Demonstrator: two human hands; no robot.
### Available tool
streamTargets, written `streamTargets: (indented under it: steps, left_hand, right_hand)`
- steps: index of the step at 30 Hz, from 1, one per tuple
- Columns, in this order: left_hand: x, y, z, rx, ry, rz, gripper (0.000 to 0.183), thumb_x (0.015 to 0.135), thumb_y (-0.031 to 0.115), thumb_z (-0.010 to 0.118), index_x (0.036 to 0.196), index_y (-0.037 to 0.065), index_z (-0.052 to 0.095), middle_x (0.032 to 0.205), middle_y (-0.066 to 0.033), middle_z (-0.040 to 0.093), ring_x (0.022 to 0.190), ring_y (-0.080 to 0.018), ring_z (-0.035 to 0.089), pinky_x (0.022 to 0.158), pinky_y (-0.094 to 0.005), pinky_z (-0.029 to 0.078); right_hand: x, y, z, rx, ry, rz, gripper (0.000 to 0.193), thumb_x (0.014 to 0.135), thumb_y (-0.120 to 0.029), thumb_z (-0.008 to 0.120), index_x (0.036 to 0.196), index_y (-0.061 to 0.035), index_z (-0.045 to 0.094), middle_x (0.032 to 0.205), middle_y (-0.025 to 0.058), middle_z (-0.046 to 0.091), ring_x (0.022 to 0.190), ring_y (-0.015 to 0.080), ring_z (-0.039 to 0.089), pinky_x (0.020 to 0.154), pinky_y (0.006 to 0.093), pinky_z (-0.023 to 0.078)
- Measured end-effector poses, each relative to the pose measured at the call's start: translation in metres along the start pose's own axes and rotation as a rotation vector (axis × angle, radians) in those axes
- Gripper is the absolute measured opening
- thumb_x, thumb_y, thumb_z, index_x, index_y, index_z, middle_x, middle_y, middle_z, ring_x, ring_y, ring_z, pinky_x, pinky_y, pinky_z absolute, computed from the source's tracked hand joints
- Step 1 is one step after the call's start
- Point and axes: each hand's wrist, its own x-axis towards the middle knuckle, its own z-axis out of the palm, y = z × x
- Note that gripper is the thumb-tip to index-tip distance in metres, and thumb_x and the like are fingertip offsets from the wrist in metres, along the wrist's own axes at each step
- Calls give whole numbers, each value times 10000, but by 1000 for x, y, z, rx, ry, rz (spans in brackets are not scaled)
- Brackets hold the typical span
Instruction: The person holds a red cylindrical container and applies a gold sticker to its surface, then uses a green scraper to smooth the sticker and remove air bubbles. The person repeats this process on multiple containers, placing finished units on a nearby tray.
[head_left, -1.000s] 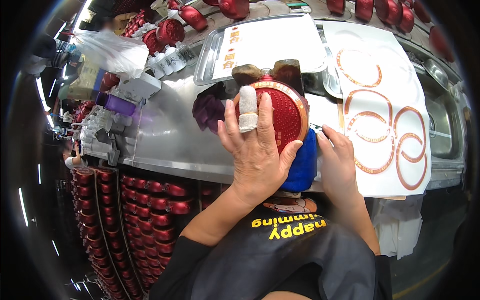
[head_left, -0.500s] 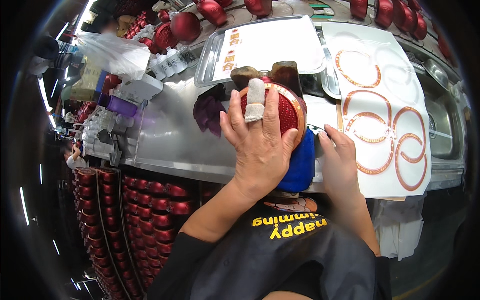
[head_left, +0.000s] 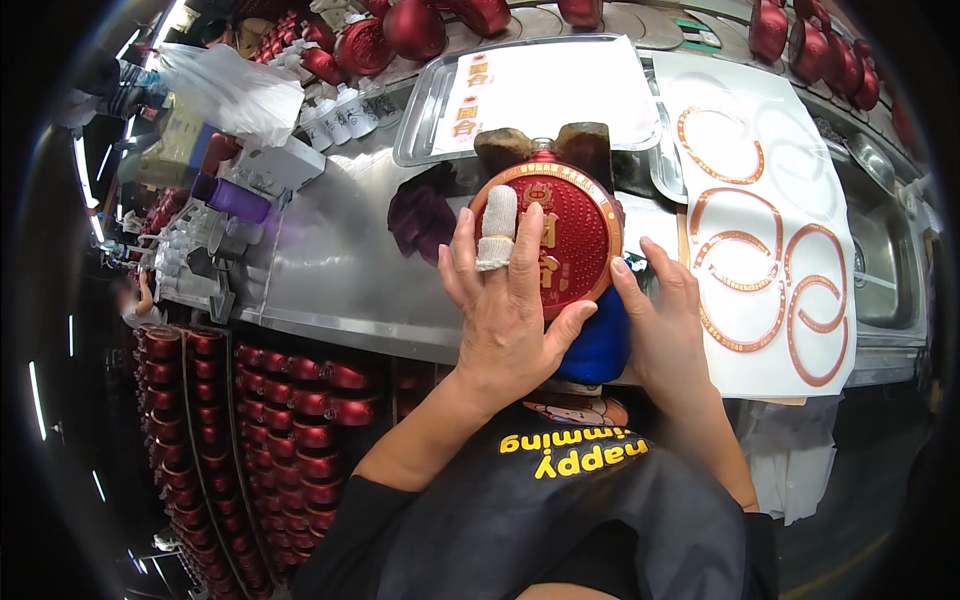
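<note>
A round, flat red bottle [head_left: 585, 240] lies face up, its neck held in a dark two-pronged rest [head_left: 584, 150]. An orange-gold ring decal [head_left: 607, 215] circles its studded face, which bears gold characters. Across the left part of that face rests my left hand [head_left: 510, 315], fingers stretched and spread. One of its fingers wears a whitish cloth sleeve [head_left: 498, 230]. My right hand [head_left: 668, 325] is at the bottle's right edge, thumb tip against the rim and fingers apart. Beneath the bottle's near side is a blue cloth [head_left: 598, 350].
On the right lies a white sheet [head_left: 740, 375] with several orange ring decals. A metal tray [head_left: 412, 135] with a decal sheet stands behind the bottle. A dark purple cloth [head_left: 420, 215] lies on the left. Red bottles [head_left: 300, 410] fill racks at lower left; a sink [head_left: 885, 260] is far right.
My left hand has slid down and left, uncovering the gold characters on the bottle's face. My right hand has moved slightly left, its thumb now at the rim. The view has shifted slightly.
</note>
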Motion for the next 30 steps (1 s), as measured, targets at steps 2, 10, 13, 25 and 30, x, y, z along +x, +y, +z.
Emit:
streamTargets:
  steps: [2,10,13,25,30]
  left_hand:
    - [1,0,-1,-18,-3,3,1034,882,502,764,1644,75,212,1576,-254,372,1508,-533,101,1128,-762,83]
    - [-4,-6,-2,-57,20,75,1020,879,476,776,1636,72,224,1611,-220,326,1509,-499,130,1142,-726,77]
    - [-11,-16,-1,-38,53,126,977,914,490,739,1624,42,239,1597,-225,339,1507,-491,155,1162,-689,74]
    - [-38,-44,15,-206,219,8,976,978,504,674,1592,-79,187,1635,-308,239,1493,-477,256,1228,-541,141]
    - [-48,-50,22,-610,137,-199,1031,997,496,657,1598,-108,78,1640,-334,181,1524,-451,204,1241,-502,164]
  right_hand:
    - [6,1,0,-19,20,12,651,864,50,624,1475,-174,594,1493,227,483,1250,428,516,1079,510,435]
    - [11,-7,-10,-68,5,-47,592,861,-48,645,1435,-190,634,1491,212,483,1254,399,513,1049,491,441]
    - [3,-13,-13,15,-31,-140,551,853,-79,656,1393,-188,669,1488,205,480,1249,388,512,1040,482,445]
    - [-4,-22,0,-43,53,-49,546,861,-63,660,1381,-227,678,1579,212,392,1313,389,479,1072,479,418]
    - [-6,-25,3,-86,-29,-112,564,824,-14,675,1351,-213,704,1566,205,412,1327,387,478,1076,476,422]
